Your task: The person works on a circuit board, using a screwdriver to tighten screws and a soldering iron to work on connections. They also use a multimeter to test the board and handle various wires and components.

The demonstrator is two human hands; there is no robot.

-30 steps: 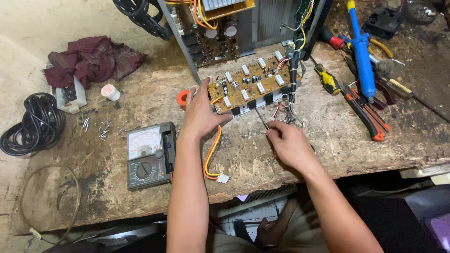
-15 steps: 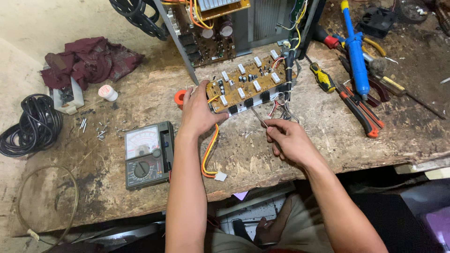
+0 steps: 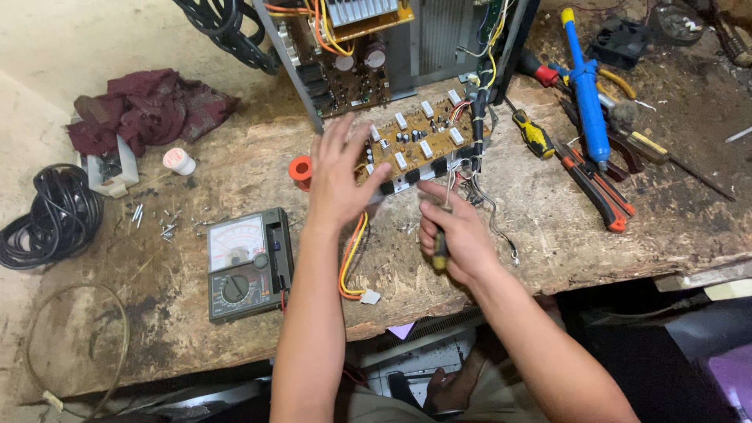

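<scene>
Since the earlier frame my left hand [image 3: 337, 176] had lifted its fingers, which were now spread wide over the left end of the brown circuit board with white block components [image 3: 423, 141], the palm resting at the board's edge — gripping nothing. My right hand [image 3: 454, 235] was closed around a thin metal screwdriver with a dark and yellow handle [image 3: 442, 235], tip up at the board's lower edge. That board lay at upper centre of the frame on the worn wooden workbench [image 3: 548, 227]. At lower left sat a grey analogue multimeter [image 3: 247, 262]; an orange solder spool [image 3: 300, 170] was just left of my left hand.
</scene>
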